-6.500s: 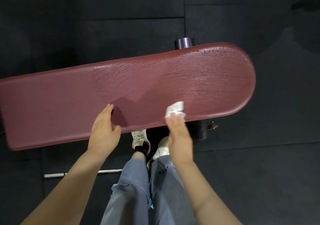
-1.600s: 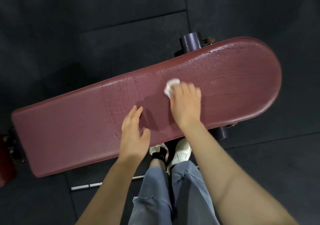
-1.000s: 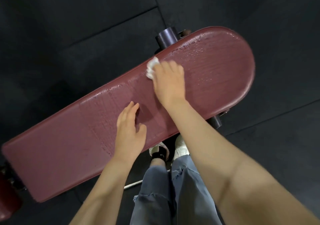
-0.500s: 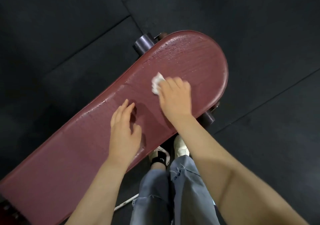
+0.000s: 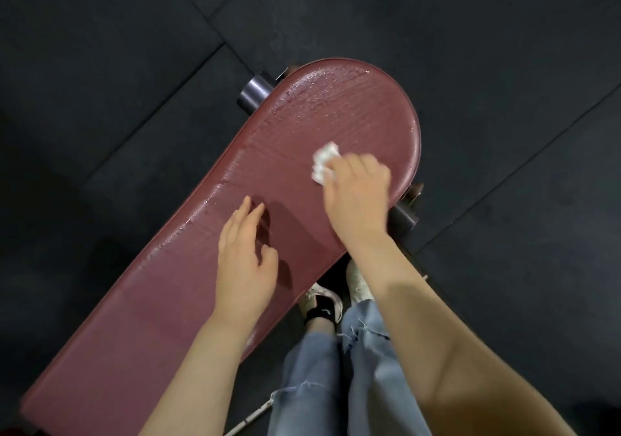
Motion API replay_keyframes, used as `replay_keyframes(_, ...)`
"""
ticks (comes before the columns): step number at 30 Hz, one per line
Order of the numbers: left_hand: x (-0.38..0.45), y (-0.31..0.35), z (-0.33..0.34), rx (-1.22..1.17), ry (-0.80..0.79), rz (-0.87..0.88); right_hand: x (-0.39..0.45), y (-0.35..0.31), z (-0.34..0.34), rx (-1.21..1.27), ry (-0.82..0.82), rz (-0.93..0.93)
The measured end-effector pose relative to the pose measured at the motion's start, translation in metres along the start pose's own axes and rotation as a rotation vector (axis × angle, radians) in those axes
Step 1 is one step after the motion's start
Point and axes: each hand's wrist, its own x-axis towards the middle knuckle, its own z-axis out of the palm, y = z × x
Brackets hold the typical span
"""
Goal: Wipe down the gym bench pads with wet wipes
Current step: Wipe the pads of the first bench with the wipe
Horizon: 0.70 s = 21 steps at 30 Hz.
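A long dark-red bench pad (image 5: 161, 301) runs diagonally from lower left to its rounded end at upper right. Wet streaks and droplets shine on the rounded end. My right hand (image 5: 358, 190) presses a crumpled white wet wipe (image 5: 323, 162) flat on the pad near that end; most of the wipe is hidden under my fingers. My left hand (image 5: 245, 260) rests palm down on the middle of the pad, fingers slightly apart, holding nothing.
A dark metal tube (image 5: 253, 94) of the bench frame sticks out beyond the pad's far edge, and another tube end (image 5: 405, 217) shows below its near edge. Black rubber floor tiles (image 5: 504, 65) lie all around. My legs in jeans (image 5: 336, 368) and shoes stand close against the bench.
My right hand has slid the wipe back from the pad's far edge toward its middle and near side. The view has turned, so the pad looks more diagonal. My left hand stays put.
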Motion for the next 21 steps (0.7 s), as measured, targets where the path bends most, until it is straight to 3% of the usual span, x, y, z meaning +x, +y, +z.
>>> replay_keyframes(3,0.004,0.002,0.000,0.015,-0.002,0.020,0.075,-0.059,0.017,-0.009,-0.046,-0.217)
replay_keyframes(5,0.006,0.003,-0.001,0.030,-0.003,0.000,0.086,-0.056,0.014,-0.015,-0.063,-0.242)
replay_keyframes(10,0.004,0.009,0.006,0.087,-0.077,0.062,-0.022,0.048,-0.014,0.098,0.089,0.126)
replay_keyframes(14,0.008,0.010,0.013,0.084,-0.075,0.059,-0.013,0.036,-0.010,0.094,0.116,0.281)
replay_keyframes(16,0.009,0.009,0.014,0.081,-0.075,0.068,0.040,0.000,-0.001,0.065,0.133,0.199)
replay_keyframes(19,0.013,0.005,0.013,0.126,-0.081,0.090,0.104,-0.056,0.014,-0.004,0.081,-0.099)
replay_keyframes(21,0.014,0.005,0.012,0.140,-0.088,0.079,0.113,-0.054,0.011,-0.038,0.061,-0.164)
